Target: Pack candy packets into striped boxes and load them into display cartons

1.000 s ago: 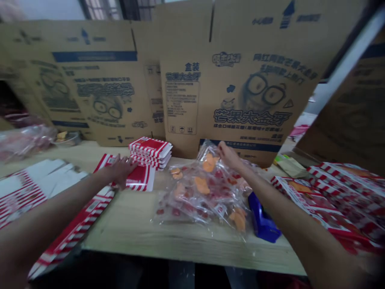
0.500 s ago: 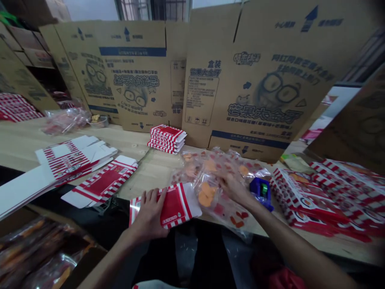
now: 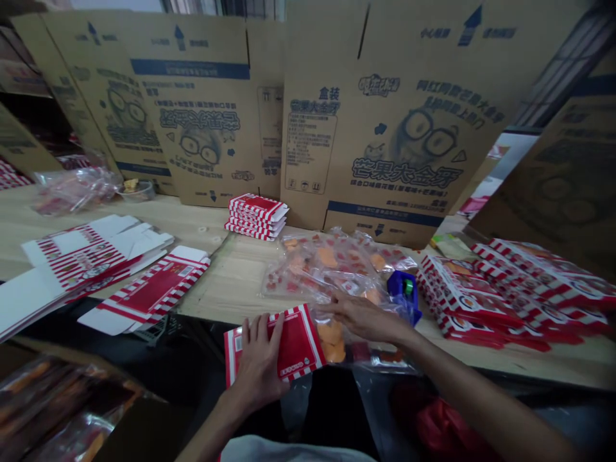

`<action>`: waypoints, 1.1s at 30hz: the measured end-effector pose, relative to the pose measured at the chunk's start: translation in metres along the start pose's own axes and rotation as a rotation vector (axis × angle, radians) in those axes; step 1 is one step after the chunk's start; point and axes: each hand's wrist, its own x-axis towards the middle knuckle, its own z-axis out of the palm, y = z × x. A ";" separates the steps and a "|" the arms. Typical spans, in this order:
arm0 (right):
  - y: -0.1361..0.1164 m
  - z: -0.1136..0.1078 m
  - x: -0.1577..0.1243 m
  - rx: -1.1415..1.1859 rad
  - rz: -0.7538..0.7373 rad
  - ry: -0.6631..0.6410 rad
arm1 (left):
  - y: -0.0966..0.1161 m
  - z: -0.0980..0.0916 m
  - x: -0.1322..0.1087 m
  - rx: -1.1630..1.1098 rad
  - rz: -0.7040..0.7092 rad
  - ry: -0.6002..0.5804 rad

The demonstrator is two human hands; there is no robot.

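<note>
My left hand (image 3: 262, 359) is closed around a red carton with striped edges (image 3: 298, 343), fingers lying across its face. At the carton's right end, a clear plastic packet (image 3: 332, 343) with orange pieces sits against the opening; how far it reaches inside is hidden. My right hand (image 3: 360, 314) pinches the upper part of this packet, its fingertips partly hidden. Behind and beneath that hand, more clear packets (image 3: 283, 273) with orange and red pieces lie spread on the table.
A blue tape dispenser (image 3: 404, 295) stands right of the packets, beside stacked filled cartons (image 3: 462, 301). Several small cartons (image 3: 255, 217) are piled at the back. Flat cartons (image 3: 149, 289) lie left. Large cardboard boxes (image 3: 385, 141) wall the back edge. An open box of packets (image 3: 58, 398) is lower left.
My right hand has come down and nearer to me with the packet, against the carton's end. The carton's white end flap no longer shows. The view has shifted to the right.
</note>
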 end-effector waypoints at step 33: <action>-0.060 0.122 -0.034 0.972 0.475 1.120 | 0.054 0.007 0.002 -0.217 -0.383 0.089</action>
